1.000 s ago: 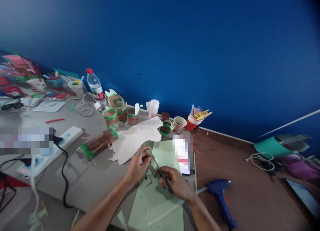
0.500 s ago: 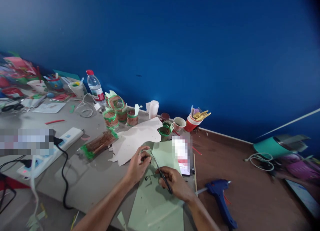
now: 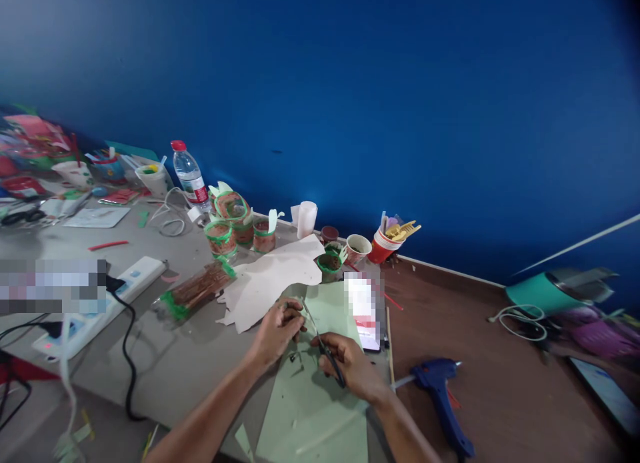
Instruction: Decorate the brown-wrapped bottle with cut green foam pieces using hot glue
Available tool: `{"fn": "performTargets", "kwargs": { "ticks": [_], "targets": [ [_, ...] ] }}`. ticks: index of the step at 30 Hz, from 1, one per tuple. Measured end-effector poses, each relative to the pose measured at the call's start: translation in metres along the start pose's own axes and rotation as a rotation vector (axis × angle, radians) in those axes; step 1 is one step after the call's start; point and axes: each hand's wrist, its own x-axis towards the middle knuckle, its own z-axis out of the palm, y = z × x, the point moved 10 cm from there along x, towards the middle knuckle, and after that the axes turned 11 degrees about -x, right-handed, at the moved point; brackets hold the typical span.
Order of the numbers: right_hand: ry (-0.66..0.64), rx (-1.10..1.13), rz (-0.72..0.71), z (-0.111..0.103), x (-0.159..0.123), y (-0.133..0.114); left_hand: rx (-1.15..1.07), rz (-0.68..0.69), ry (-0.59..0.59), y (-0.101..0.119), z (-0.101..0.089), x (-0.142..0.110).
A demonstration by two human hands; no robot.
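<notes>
Over a pale green sheet, my right hand grips a pair of scissors by their dark handles, blades aimed up and to the left. My left hand is closed in a pinch beside the blades. Whatever lies between its fingertips is too small to make out. Small dark scraps show on the sheet below the hands. A torn white sheet of paper spreads just beyond my left hand. To the right of the green sheet lies a phone with a blurred screen.
Brown and green crafted pots and a water bottle stand along the blue wall. A brown roll lies left of the paper. At left is a power strip with cords. A blue glue gun rests at right.
My left hand has shifted very slightly, its fingers curling a little near the blades. The right hand keeps its grip on the scissors, almost still.
</notes>
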Motion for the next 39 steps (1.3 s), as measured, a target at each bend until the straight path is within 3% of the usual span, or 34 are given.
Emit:
{"fn": "performTargets", "kwargs": {
  "ticks": [8,14,39],
  "targets": [
    [-0.012,0.005,0.003,0.000,-0.001,-0.007,-0.111,-0.079,0.007,-0.002,0.002,0.000],
    [-0.010,0.011,-0.012,-0.001,0.000,-0.005,-0.079,-0.087,-0.021,0.003,0.006,-0.001],
    [-0.004,-0.105,-0.036,0.000,0.002,0.002,-0.115,-0.075,0.047,0.000,-0.002,0.001]
  ]
}}
